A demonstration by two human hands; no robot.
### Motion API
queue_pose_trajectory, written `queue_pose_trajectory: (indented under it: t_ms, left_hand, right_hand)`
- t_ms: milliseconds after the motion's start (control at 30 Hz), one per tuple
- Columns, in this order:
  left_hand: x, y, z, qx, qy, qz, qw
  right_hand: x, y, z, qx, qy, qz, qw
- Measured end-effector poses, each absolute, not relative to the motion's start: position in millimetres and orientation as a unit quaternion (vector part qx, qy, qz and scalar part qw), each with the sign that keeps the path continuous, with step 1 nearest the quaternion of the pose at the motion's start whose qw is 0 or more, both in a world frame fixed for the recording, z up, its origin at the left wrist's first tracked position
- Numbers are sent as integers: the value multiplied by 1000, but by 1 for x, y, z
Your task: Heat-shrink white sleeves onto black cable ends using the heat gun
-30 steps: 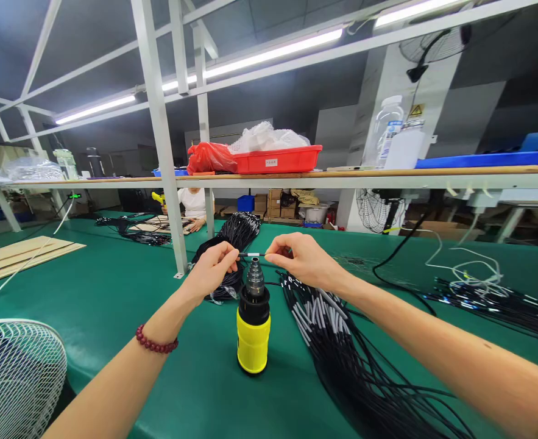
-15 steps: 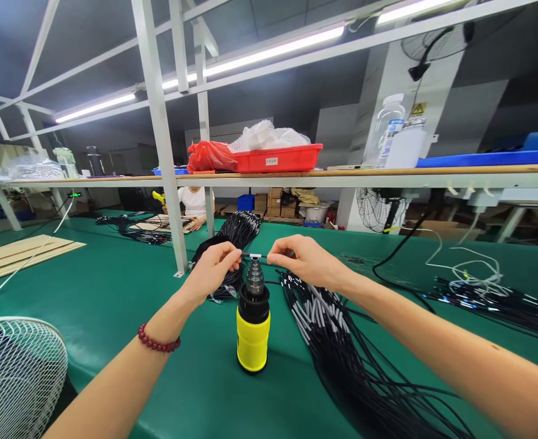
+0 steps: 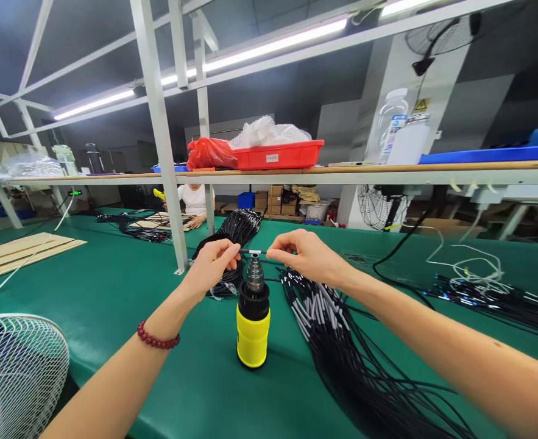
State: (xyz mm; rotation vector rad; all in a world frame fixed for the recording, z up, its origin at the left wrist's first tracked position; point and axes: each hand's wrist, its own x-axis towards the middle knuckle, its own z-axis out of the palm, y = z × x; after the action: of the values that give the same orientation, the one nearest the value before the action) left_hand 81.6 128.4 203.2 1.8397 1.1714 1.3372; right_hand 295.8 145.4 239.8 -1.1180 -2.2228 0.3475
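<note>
Between my hands a thin black cable [image 3: 245,251] is stretched level, with a short white sleeve [image 3: 255,252] around its middle. My left hand [image 3: 214,263] pinches the cable's left part, and my right hand [image 3: 296,251] pinches it on the right. Directly below the sleeve, a yellow and black heat gun [image 3: 253,335] stands upright with its stepped metal nozzle [image 3: 254,274] pointing up. The sleeve is just above the nozzle's mouth. To the right lies a bundle of black cables [image 3: 342,353] with grey and white sleeves near their ends.
Another black cable bundle [image 3: 236,228] lies behind my left hand. A white metal post [image 3: 159,122] rises from the green table [image 3: 113,292]. A shelf [image 3: 364,175] spans above, bearing a red tray [image 3: 280,157]. A fan [image 3: 17,372] stands at left; a person [image 3: 193,198] sits across.
The cable has risen slightly off the nozzle tip, with both hands still pinching it. The heat gun and the cable bundles stay in place.
</note>
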Motion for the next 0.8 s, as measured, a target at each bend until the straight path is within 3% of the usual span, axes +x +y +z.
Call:
queue_pose_trajectory:
  t_ms: [800]
  left_hand:
    - [81, 130, 204, 706, 451, 486, 247]
  right_hand:
    - [296, 148, 238, -425, -835, 136, 322]
